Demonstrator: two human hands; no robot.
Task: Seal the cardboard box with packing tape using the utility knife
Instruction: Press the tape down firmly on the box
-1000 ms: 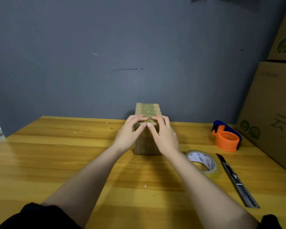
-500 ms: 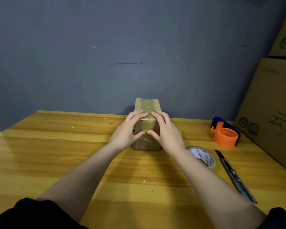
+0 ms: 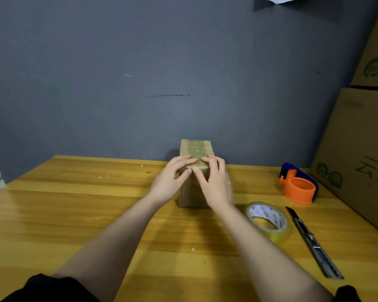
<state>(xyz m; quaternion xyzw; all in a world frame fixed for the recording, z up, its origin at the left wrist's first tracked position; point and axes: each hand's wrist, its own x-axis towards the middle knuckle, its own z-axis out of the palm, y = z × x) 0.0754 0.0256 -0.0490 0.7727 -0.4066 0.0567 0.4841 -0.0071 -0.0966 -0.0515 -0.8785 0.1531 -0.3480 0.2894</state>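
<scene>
Both hands pressing tape down on near top edge of cardboard box [image 3: 192, 192].

Wooden table [image 3: 74, 214] against grey wall [image 3: 140, 62]; stacked large cartons [image 3: 362, 149] at far right. Cardboard box standing mid-table near the back edge, top face covered in glossy tape. Left hand [image 3: 168, 182] on the near-left top corner, fingers nearly straight, flat over top edge, thumb on front face. Right hand [image 3: 216, 184] mirrored on the near-right corner, fingers extended, fingertips almost meeting left's at centre seam; neither hand gripping, just pressing. Orange and blue tape dispenser [image 3: 298, 186] right of box, well apart. Packing tape roll [image 3: 268, 221] lying flat just beside right forearm. Utility knife [image 3: 312, 240] right of roll, untouched, blade end pointing away.
</scene>
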